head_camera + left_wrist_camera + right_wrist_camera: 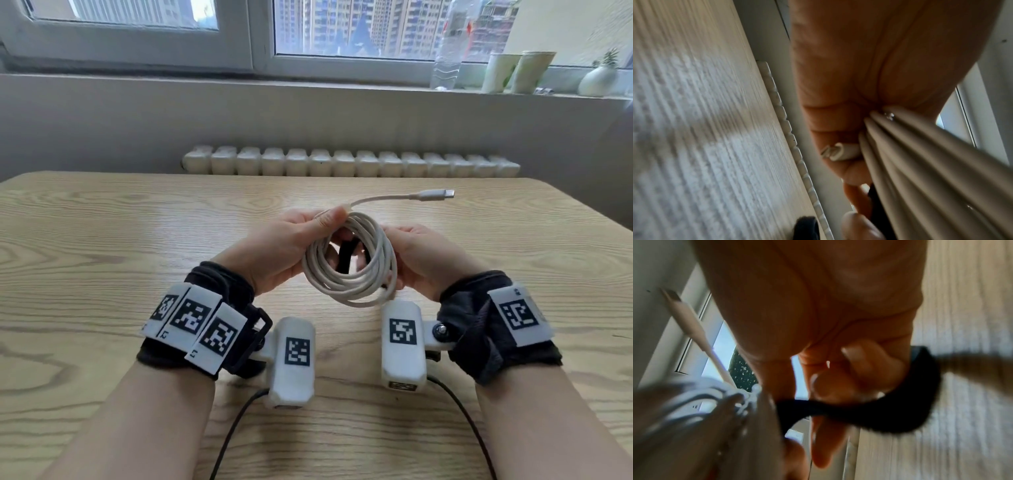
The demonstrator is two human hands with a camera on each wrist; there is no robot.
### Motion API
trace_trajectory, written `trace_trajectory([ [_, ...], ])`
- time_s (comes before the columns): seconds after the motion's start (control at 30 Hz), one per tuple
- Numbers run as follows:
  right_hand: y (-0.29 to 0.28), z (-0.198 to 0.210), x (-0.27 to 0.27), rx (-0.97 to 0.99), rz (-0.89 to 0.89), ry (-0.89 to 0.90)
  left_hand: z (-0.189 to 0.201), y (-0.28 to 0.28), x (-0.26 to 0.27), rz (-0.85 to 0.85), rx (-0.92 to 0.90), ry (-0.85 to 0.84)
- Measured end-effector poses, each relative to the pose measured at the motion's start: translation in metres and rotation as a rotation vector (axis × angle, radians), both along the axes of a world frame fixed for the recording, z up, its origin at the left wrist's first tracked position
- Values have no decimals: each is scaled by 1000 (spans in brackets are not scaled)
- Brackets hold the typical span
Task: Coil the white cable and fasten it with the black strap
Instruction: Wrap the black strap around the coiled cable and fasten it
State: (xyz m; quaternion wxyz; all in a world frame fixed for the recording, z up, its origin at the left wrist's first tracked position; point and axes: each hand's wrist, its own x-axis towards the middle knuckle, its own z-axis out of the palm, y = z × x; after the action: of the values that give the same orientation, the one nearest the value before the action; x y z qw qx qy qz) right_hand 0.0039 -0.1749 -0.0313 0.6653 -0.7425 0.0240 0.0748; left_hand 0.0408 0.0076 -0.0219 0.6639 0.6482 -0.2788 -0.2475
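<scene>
The white cable (349,274) is wound into a round coil of several loops, held upright above the wooden table (137,240). My left hand (334,219) pinches the coil at its top left; the strands (920,162) run across its palm, with one plug (838,151) tucked under the fingers. The other cable end sticks out to the right and ends in a connector (442,194). My right hand (411,246) is at the coil's right side. Its fingers curl round the black strap (879,402), which shows through the coil's middle (346,257).
A white radiator (349,162) runs behind the table's far edge. On the window sill at the back right stand a clear bottle (445,58), two paper cups (513,72) and a small vase (597,80). Black wires (233,431) trail from the wrist cameras toward me.
</scene>
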Motion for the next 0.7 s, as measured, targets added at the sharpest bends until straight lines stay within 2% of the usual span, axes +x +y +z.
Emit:
trace_trajectory([
  [0.07, -1, 0, 0, 40, -44, -15, 0, 1, 0, 4, 38, -33],
  [0.2, -13, 6, 3, 385, -389, -170, -2, 2, 2, 81, 145, -163],
  [0.27, -15, 8, 1, 454, -380, -195, -4, 2, 3, 103, 201, -222],
  [0.37, -10, 9, -4, 315, -271, -225, -5, 1, 5, 130, 219, -259],
  [0.5, -5, 6, -3, 86, -200, -281, -4, 1, 7, 193, 133, -235],
  [0.6, -3, 4, -1, 19, -210, -278, -5, -1, 9, 231, 80, -212],
  [0.7, -1, 5, -1, 44, -211, -265, -8, -4, 9, 252, 51, -200],
])
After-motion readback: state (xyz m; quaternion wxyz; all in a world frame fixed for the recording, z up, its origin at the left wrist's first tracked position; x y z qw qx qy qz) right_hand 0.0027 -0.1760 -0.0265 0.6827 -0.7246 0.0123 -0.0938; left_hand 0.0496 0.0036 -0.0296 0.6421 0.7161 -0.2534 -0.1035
